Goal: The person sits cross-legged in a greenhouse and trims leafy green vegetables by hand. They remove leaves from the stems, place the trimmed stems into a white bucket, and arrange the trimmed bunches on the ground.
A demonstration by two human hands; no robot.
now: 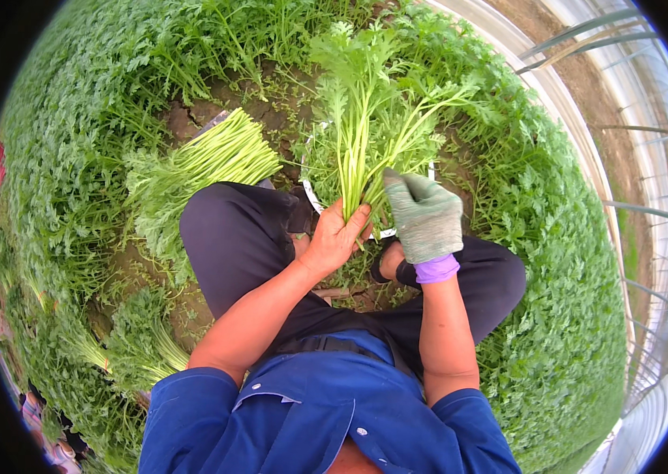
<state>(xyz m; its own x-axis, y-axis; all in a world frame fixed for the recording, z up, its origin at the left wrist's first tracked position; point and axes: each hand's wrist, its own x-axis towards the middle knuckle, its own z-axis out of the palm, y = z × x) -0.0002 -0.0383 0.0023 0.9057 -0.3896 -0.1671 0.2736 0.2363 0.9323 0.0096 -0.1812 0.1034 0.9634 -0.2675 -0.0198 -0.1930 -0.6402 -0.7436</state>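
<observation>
My bare left hand [337,234] is closed around the lower stems of a small bunch of leafy greens [357,136], which look like garland chrysanthemum. The bunch stands upright with its leaves away from me, and some stems splay to the right. Beside it is my right hand [426,216], in a grey-green knit glove over a purple cuff. Its fingers are curled against the splayed stems; whether they pinch one is hidden. Beneath the bunch, a white-rimmed container [312,198] holds loose greens. Left of it lies a large pile of cut greens [227,151], stem ends towards the container.
Dense growing greens [547,284] surround the patch of soil [183,115] where I sit. Tied bundles [94,355] lie at the lower left. Plastic sheeting and metal hoops [648,213] run along the right. Part of another person [44,420] shows at the lower left rim.
</observation>
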